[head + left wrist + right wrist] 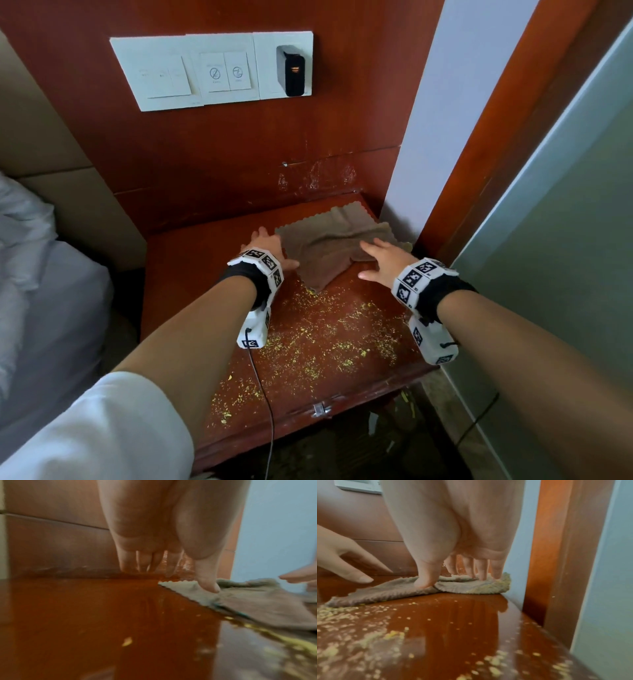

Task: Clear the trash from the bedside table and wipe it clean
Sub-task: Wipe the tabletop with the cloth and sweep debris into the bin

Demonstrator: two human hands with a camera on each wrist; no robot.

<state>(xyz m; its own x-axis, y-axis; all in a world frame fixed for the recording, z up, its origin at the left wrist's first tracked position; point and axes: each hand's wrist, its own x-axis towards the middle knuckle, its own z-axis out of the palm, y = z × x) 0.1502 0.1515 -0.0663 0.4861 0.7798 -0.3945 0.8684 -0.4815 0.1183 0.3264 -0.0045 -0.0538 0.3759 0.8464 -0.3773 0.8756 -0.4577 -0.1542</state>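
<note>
Your two hands are both down at the far end of the bedside table (pixel 191 274), on a brown cloth (pixel 329 246) that lies rumpled in the far right corner, close to the pale wall (pixel 442 113). Your left hand (pixel 265 248) is at the cloth's left edge, fingers straight and spread, with the thumb (pixel 208 577) pressing down on the zigzag edge of the cloth while the other fingers reach to the bare wood past it. Your right hand (pixel 383 260) lies flat on the right side of the cloth, fingers straight, thumb (pixel 428 573) and fingertips (pixel 483 569) pushing into the fabric; neither hand is curled around anything. The near part of the table is covered in small yellow crumbs (pixel 329 339) (lots of them, thickest in the middle and toward the right), and some sit right against the near edge of the cloth. A bit of yellow mess also clings to the cloth's right end. On the red-brown wall panel (pixel 205 154) above the table is a white switch plate (pixel 212 68) with a black charger (pixel 291 73) plugged in at its right end. White bedding (pixel 41 274) lies to the left.
</note>
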